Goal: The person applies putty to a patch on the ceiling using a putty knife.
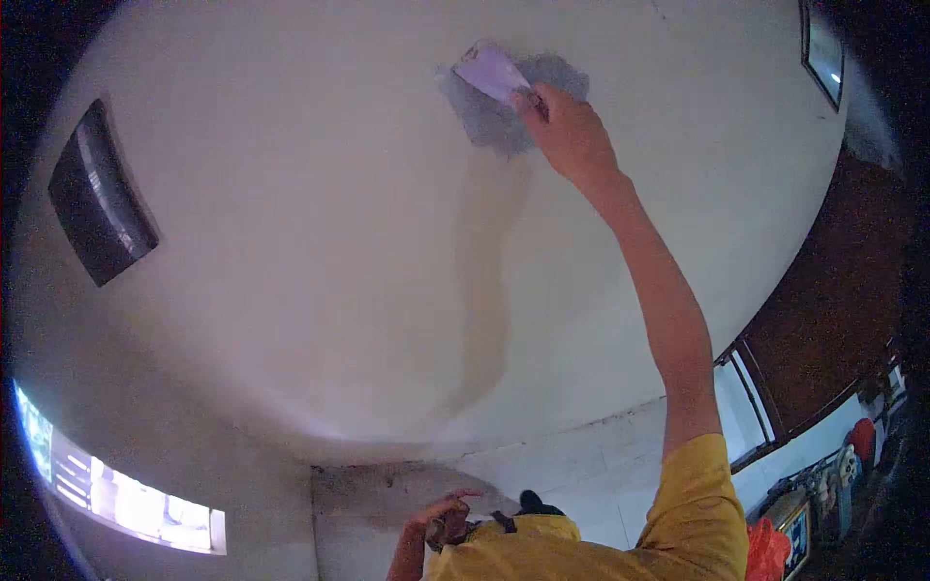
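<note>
My right hand (572, 131) is raised overhead, shut on a flat pale putty knife (492, 73). The blade lies against a grey patch of wet filler (494, 126) on the white ceiling (291, 242). A yellowish stain (489, 281) runs from the patch toward the wall. My left hand (438, 518) is low by my chest, above my yellow sleeve (697, 504). Its fingers curl around a small brownish object (451, 531) that I cannot make out clearly.
A dark rectangular panel (97, 194) sits in the ceiling at left, another (823, 48) at top right. A bright window (126, 504) is at lower left. Dark wood panelling (833, 300) and a red bag (765, 547) are at right.
</note>
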The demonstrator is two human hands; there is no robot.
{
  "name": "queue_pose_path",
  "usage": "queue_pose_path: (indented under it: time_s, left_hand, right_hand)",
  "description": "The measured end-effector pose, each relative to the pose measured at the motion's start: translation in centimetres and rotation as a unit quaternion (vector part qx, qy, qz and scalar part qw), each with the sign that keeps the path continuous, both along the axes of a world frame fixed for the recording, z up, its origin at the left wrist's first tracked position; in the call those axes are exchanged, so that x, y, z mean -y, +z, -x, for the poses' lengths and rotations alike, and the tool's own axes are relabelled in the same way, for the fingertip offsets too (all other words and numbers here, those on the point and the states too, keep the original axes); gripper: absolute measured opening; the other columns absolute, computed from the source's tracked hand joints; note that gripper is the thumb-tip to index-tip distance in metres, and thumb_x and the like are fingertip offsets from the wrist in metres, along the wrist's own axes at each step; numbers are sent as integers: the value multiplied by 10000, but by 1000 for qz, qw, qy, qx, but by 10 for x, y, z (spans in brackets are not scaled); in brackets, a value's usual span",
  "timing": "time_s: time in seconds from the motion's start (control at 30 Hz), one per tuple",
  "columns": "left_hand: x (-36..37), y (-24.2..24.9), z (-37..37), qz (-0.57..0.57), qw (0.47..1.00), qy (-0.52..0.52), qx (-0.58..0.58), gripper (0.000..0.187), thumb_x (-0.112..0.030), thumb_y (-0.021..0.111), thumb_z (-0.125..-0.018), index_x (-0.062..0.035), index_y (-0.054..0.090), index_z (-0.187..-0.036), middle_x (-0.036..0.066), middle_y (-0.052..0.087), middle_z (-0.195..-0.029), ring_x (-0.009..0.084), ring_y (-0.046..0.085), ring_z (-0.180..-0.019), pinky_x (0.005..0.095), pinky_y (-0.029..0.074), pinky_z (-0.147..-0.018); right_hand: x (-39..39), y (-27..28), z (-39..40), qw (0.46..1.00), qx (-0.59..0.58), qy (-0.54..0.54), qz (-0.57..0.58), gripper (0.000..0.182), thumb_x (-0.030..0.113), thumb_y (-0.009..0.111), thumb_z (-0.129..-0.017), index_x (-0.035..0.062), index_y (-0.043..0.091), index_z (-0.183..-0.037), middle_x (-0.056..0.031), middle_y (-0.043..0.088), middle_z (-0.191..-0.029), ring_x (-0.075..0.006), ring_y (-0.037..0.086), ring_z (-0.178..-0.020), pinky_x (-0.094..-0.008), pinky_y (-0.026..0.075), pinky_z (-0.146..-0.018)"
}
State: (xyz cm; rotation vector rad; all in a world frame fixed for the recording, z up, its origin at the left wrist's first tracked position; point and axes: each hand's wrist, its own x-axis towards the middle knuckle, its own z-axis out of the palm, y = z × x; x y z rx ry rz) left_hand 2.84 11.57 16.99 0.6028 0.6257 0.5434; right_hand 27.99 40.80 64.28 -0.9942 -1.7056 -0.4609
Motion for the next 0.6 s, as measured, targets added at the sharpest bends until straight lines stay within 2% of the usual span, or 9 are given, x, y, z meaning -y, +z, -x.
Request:
queue_pose_path:
  time_s: [0.03, 0.1, 0.17, 0.27, 0.3, 0.37, 0.47, 0.53, 0.6]
  left_hand:
    - [-4, -1, 1, 24, 999, -1, 39, 442, -163, 532, -871, -31, 455, -1286, -33, 428, -598, 65, 386, -511, 226, 348, -465]
    - [-11, 2, -2, -303, 952, 39, 32, 452, -164, 534, -867, -38, 451, -1293, -27, 440, -601, 68, 402, -519, 223, 357, -471]
    - [-27, -18, 5, -423, 905, 35, 33, 464, -166, 538, -861, -44, 450, -1299, -20, 457, -608, 71, 417, -528, 220, 367, -482]
    - [-24, -57, 13, -250, 968, 16, -10, 476, -171, 547, -851, -50, 453, -1301, -7, 493, -628, 76, 433, -546, 218, 381, -504]
    - [-21, -1, 4, -161, 984, 34, -61, 474, -174, 549, -849, -52, 456, -1298, -4, 505, -636, 76, 435, -552, 219, 386, -509]
    - [-15, 29, 6, -195, 975, 57, -86, 472, -166, 555, -845, -55, 462, -1294, 0, 520, -648, 77, 438, -556, 218, 393, -514]
    - [-29, -7, 7, -406, 912, 53, 10, 452, -200, 550, -849, -50, 481, -1269, -8, 505, -647, 81, 431, -543, 229, 411, -522]
    - [-33, -54, 14, -325, 946, 16, 7, 460, -319, 515, -862, -34, 510, -1224, -23, 460, -625, 89, 414, -526, 260, 432, -547]
    - [-27, -28, 9, -246, 963, 1, -106, 550, -465, 452, -862, -17, 539, -1170, -35, 413, -606, 101, 395, -509, 298, 447, -582]
  right_hand:
    - [-3, 0, -2, 1000, 2, 2, 21, 490, 482, 460, -905, 16, 582, -997, -196, 626, -809, -368, 606, -786, -443, 472, -706]
    - [4, -4, -5, 996, 1, 1, 84, 480, 472, 464, -906, 13, 581, -984, -200, 623, -802, -369, 605, -790, -442, 470, -705]
    - [11, -3, -10, 988, 5, -4, 155, 462, 456, 473, -905, 14, 581, -981, -203, 623, -808, -370, 605, -799, -438, 472, -709]
    - [5, 3, 4, 999, 4, -16, 51, 434, 431, 488, -905, 6, 573, -937, -201, 621, -802, -369, 603, -777, -435, 470, -698]
    - [5, 2, 1, 998, 8, -18, 63, 431, 427, 489, -906, 5, 571, -929, -198, 621, -801, -369, 604, -773, -436, 469, -698]
    - [7, -4, -4, 996, 11, -24, 89, 424, 421, 492, -906, 3, 566, -914, -193, 621, -799, -368, 605, -766, -438, 468, -699]
    - [-1, -2, -2, 996, 8, -6, 89, 444, 436, 480, -910, 2, 568, -928, -192, 623, -799, -370, 612, -778, -450, 469, -704]
    - [7, 7, 4, 996, 21, -17, 81, 440, 439, 471, -912, 11, 571, -946, -188, 624, -798, -373, 612, -782, -456, 470, -700]
    - [9, 0, 7, 997, 22, -30, 68, 435, 437, 464, -916, 18, 572, -960, -184, 624, -791, -375, 610, -775, -460, 470, -689]
